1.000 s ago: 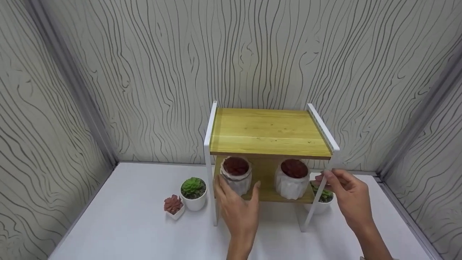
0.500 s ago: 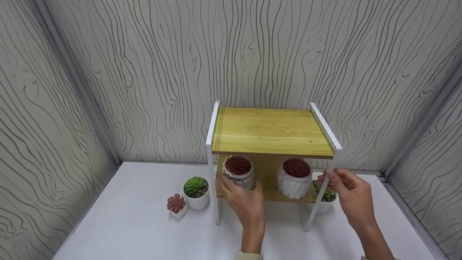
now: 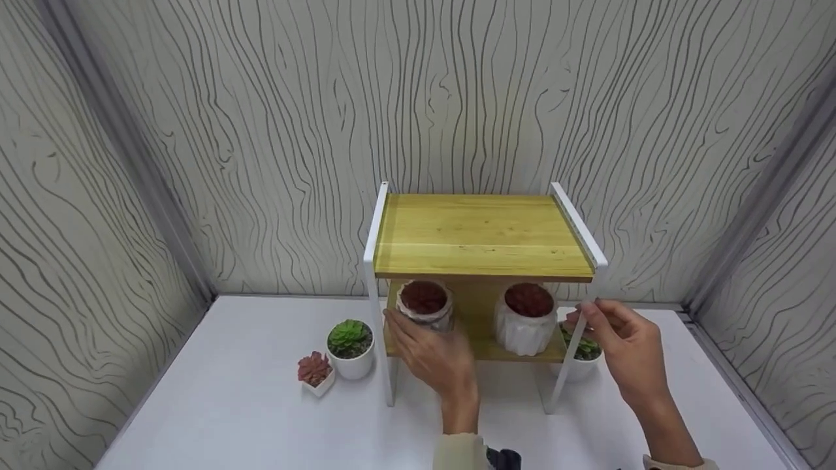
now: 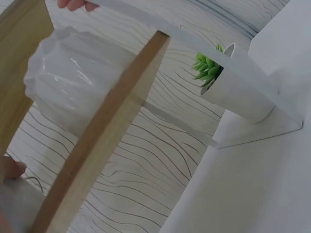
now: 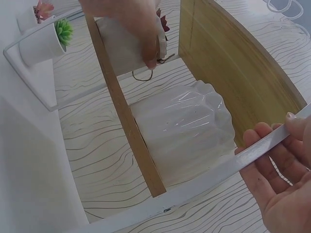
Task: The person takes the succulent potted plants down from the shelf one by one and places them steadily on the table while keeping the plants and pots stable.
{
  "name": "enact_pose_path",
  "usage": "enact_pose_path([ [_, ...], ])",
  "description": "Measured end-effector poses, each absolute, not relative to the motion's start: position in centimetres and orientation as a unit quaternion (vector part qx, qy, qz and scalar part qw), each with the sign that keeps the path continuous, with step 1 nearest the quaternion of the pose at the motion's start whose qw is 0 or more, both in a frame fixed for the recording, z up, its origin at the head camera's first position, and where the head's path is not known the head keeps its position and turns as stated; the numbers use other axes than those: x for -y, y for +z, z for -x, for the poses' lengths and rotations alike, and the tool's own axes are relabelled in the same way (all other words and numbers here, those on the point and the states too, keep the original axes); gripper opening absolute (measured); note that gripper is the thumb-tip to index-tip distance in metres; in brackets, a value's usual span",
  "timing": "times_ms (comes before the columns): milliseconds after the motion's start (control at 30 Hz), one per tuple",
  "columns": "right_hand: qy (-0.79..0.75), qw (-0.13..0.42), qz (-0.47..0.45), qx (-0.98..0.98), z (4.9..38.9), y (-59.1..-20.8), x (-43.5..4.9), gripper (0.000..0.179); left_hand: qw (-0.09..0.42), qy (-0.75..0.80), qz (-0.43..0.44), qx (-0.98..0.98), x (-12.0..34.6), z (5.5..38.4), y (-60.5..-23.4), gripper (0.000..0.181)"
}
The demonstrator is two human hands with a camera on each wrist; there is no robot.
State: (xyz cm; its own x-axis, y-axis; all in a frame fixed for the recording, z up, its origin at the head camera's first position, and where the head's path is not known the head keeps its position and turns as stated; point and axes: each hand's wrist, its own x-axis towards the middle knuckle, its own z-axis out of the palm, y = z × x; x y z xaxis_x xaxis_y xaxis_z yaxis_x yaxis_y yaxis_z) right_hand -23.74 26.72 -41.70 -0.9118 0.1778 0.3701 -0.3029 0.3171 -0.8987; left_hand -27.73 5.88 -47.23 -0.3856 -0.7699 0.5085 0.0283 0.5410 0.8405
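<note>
A small two-tier rack has wooden boards and a white metal frame; its upper board [image 3: 483,235] overhangs two ribbed white flowerpots with dark red succulents. On the lower board's left side, my left hand [image 3: 434,356] grips the left flowerpot [image 5: 114,48], fingers on its left and thumb around its near right side. Twine [image 5: 142,77] hangs from that pot in the right wrist view. The right flowerpot [image 3: 522,329] stands apart on the same board. My right hand [image 3: 630,352] pinches the rack's right front post [image 3: 575,339] between thumb and fingers.
Left of the rack stand a green succulent in a round white pot [image 3: 351,349] and a reddish succulent in a small white pot [image 3: 315,372]. Another green potted succulent [image 3: 581,365] is partly hidden behind the right post. Wood-grain-patterned panels [image 3: 261,163] enclose the white table [image 3: 228,405].
My left hand has closed in on the left flowerpot, its wrist swinging right and its fingers angling left. The right hand keeps its hold on the post.
</note>
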Motion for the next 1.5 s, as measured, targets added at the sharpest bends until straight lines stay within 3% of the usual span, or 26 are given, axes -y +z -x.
enact_pose_path([
  [200,0.584,0.207,-0.042,0.784,23.9,-41.5,-26.7,0.031,0.509,-0.404,-0.258,0.715,-5.9,28.3,-47.6,0.108],
  [533,0.593,0.199,-0.034,0.78,23.7,-41.6,-26.8,0.031,0.522,-0.436,-0.241,0.693,-6.0,28.1,-48.0,0.094],
  [900,0.585,0.205,-0.029,0.784,23.8,-41.6,-26.8,0.031,0.544,-0.434,-0.209,0.687,-6.2,27.8,-48.3,0.091],
  [1500,0.581,0.199,-0.025,0.789,23.9,-41.6,-26.8,0.034,0.566,-0.364,-0.226,0.705,-5.7,24.4,-46.1,0.098],
])
